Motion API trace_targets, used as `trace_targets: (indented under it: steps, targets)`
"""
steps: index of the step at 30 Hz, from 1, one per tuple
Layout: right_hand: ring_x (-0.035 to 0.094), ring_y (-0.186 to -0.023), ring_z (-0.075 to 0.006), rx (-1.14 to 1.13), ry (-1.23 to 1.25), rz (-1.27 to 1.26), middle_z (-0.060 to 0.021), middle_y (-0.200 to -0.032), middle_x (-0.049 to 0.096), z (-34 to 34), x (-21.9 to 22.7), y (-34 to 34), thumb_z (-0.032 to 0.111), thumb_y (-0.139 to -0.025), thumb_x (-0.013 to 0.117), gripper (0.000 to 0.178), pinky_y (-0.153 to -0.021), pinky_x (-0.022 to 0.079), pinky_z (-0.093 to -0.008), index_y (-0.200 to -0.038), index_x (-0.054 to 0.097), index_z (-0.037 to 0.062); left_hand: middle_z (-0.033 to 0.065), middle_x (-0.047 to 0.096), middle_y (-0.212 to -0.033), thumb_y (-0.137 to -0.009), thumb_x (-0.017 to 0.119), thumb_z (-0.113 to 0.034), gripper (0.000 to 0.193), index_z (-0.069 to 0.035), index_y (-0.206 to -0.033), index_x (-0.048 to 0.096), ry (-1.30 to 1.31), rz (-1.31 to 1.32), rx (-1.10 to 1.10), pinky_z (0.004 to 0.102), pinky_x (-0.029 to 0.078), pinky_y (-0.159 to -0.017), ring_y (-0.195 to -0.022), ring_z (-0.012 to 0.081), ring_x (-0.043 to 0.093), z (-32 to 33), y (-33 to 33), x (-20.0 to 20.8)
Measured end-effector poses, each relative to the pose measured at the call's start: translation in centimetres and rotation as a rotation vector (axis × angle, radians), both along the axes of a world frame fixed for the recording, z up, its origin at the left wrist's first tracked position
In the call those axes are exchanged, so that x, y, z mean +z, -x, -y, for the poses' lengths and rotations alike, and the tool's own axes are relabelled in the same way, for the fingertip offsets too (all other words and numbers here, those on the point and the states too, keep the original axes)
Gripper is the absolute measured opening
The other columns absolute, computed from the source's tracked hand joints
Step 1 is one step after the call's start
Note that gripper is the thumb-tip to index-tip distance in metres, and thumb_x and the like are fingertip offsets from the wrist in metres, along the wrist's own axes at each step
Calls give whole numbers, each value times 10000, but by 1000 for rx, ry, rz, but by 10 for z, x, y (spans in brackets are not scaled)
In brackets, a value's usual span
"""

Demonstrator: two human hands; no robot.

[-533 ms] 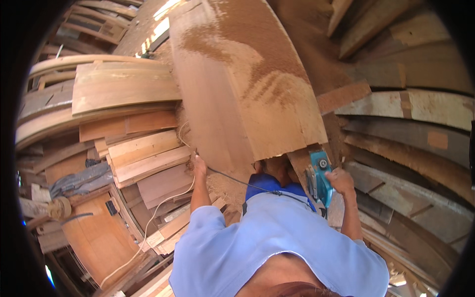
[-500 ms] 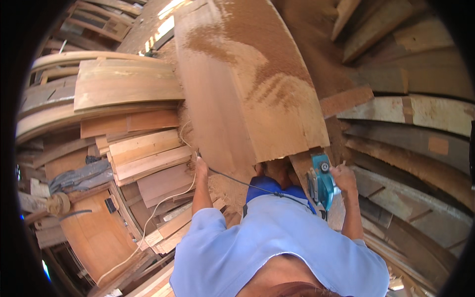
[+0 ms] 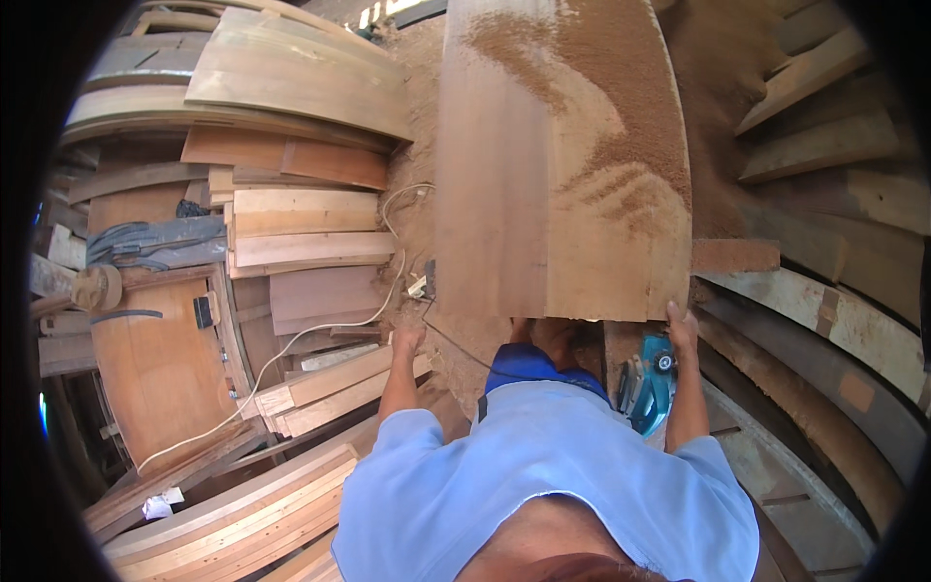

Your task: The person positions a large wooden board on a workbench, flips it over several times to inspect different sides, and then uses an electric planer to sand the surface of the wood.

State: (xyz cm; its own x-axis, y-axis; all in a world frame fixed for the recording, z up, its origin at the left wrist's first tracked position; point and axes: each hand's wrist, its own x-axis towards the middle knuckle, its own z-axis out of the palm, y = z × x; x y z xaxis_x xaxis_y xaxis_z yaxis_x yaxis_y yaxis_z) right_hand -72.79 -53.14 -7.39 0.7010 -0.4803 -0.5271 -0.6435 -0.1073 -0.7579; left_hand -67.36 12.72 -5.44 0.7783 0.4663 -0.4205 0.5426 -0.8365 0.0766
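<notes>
My right hand (image 3: 682, 326) is at the near right corner of a wide wooden board (image 3: 495, 223), its fingers closed over the edge. Below that hand, beside my right forearm, a teal electric planer (image 3: 652, 386) rests with no hand on its handle. My left hand (image 3: 408, 339) hangs to the left of the board with its fingers curled in; nothing shows in it. Just ahead of it, a dark plug connection (image 3: 430, 276) lies on the dusty ground. A dark cord (image 3: 456, 347) runs from there toward my waist.
Brown sawdust (image 3: 640, 155) covers much of the board's right side. Stacked planks (image 3: 310, 218) and a panel with a dark fitting (image 3: 160, 359) fill the left. More long boards (image 3: 795, 315) line the right. A pale cord (image 3: 291, 351) winds across the left side.
My right hand has let go of the planer, now set down, and taken the board's corner. My left hand has come away from the cord connection, which now lies on the ground. The view has shifted.
</notes>
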Motion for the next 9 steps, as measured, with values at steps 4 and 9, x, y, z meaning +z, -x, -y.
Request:
trace_targets:
  steps: [4, 9]
  targets:
    - [590, -646, -135, -168, -260, -143, -33, -832, 679, 13, 3, -9, 524, -960, 646, 477, -533, 444, -317, -1041, 700, 57, 276, 627, -1308, -924, 578, -506, 674, 31, -1330, 579, 445, -89, 181, 445, 437, -1076, -1281, 411, 569, 66, -55, 44]
    - [571, -582, -140, -267, -337, -128, 6, -784, 672, 9, -15, -11, 568, -918, 690, 508, -478, 420, -317, -1045, 698, 77, 274, 497, -1475, -975, 500, -534, 849, -9, -1582, 223, 283, -72, 335, 408, 363, -1153, -1373, 471, 465, 94, -81, 27]
